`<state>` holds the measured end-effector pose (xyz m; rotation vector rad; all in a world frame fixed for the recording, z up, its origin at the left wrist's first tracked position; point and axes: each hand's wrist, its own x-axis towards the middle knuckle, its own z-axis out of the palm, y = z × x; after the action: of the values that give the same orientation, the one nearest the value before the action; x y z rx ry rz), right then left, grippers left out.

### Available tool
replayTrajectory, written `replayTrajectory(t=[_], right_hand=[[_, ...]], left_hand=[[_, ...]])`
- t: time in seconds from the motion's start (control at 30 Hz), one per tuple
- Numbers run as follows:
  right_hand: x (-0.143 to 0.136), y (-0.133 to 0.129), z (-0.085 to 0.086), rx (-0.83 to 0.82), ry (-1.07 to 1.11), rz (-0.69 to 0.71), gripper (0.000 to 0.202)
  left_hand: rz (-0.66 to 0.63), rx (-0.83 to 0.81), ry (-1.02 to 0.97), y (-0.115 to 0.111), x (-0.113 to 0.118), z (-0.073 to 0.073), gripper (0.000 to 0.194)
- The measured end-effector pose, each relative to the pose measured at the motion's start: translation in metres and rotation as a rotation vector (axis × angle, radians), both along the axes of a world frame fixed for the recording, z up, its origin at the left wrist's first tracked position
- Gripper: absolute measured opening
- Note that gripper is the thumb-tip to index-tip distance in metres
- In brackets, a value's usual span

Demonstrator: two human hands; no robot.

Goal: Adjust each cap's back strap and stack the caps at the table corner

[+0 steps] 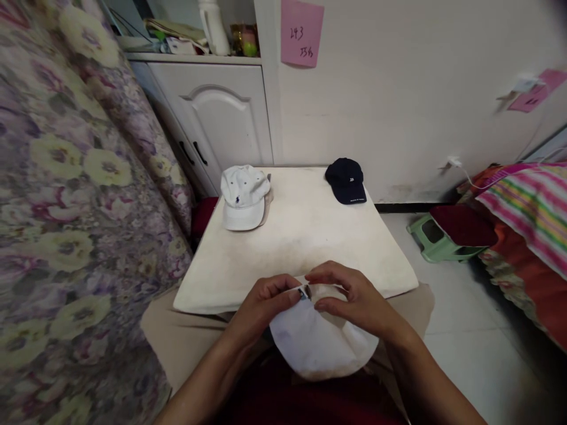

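Note:
A white cap (325, 342) is held over my lap at the table's near edge, its crown toward me. My left hand (277, 298) pinches the cap's rim near a small dark buckle or clasp (305, 291). On the other side of that clasp, my right hand (349, 295) grips the rim or strap with thumb and fingers. Part of the rim is hidden by my fingers. Farther off, another white cap (243, 198) with a small dark logo sits at the table's left. A navy cap (346, 180) lies at the far right.
The cream-covered table (305, 230) stands against the wall. A flowered curtain (88, 236) hangs close on the left, beside a white cabinet (217, 112). To the right are a green stool (432, 239) with a dark red cushion and a bed with a striped cover (531, 195).

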<state>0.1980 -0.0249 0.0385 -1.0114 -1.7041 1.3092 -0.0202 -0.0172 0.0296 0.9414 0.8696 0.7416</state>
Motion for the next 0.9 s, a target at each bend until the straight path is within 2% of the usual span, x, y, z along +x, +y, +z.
replayTrajectory(t=[0.2,0.57,0.77,0.83,0.9], right_hand=[[0.0,0.004,-0.001,-0.205,0.197,0.112,0.019],[0.003,0.01,-0.01,-0.264,0.239,-0.045,0.01],[0.028,0.018,-0.013,-0.204,0.314,-0.146,0.012],[0.042,0.021,-0.02,-0.196,0.39,-0.161,0.017],[0.056,0.022,-0.032,-0.203,0.433,-0.122,0.031]], left_hand=[[-0.012,0.028,-0.01,0.0,-0.002,0.0,0.025],[-0.022,0.0,-0.105,0.0,-0.006,-0.005,0.024],[-0.011,0.023,-0.13,0.0,-0.01,-0.009,0.026],[-0.011,0.055,-0.135,-0.001,-0.012,-0.011,0.025],[-0.013,0.082,-0.127,-0.002,-0.016,-0.014,0.024]])
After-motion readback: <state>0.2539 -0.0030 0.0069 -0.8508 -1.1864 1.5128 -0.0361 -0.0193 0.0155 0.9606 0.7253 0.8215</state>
